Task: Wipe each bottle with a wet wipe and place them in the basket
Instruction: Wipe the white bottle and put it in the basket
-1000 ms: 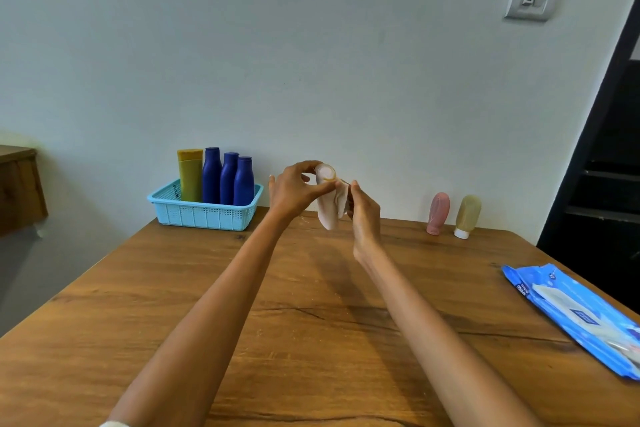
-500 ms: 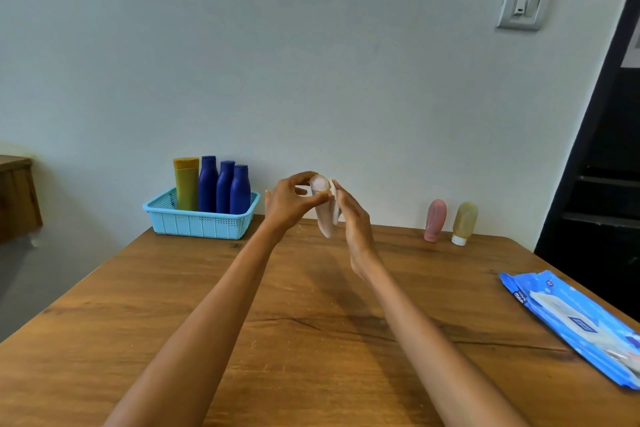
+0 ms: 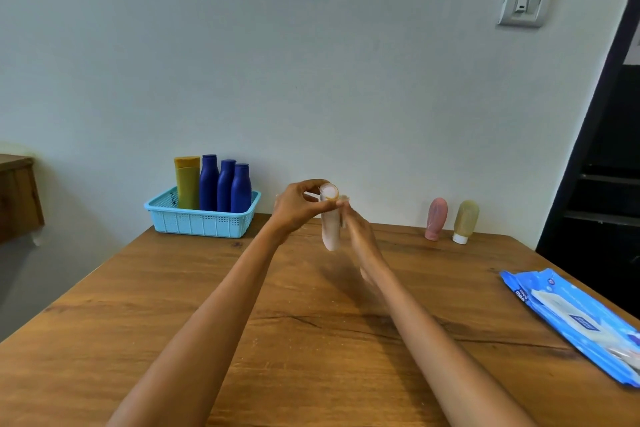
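Note:
My left hand [image 3: 298,208] pinches the top of a small pale tube bottle [image 3: 330,232], held upright above the middle of the table. My right hand [image 3: 360,236] lies against the bottle's right side, and a white wet wipe [image 3: 343,199] peeks out between the fingers and the bottle. The hand is blurred. At the back left stands a light blue basket [image 3: 202,224] holding a yellow tube [image 3: 187,182] and three dark blue bottles [image 3: 225,184]. A pink bottle [image 3: 436,218] and a beige bottle [image 3: 465,220] stand cap down at the back right by the wall.
A blue pack of wet wipes [image 3: 571,319] lies at the table's right edge. The wooden table [image 3: 173,305] reaches the wall. A wooden cabinet [image 3: 17,198] is at the far left, and a dark doorway with steps is on the right.
My right hand has slid down along the bottle's side with the wipe, its fingers now stretched out. The left hand keeps its pinch on the bottle's top.

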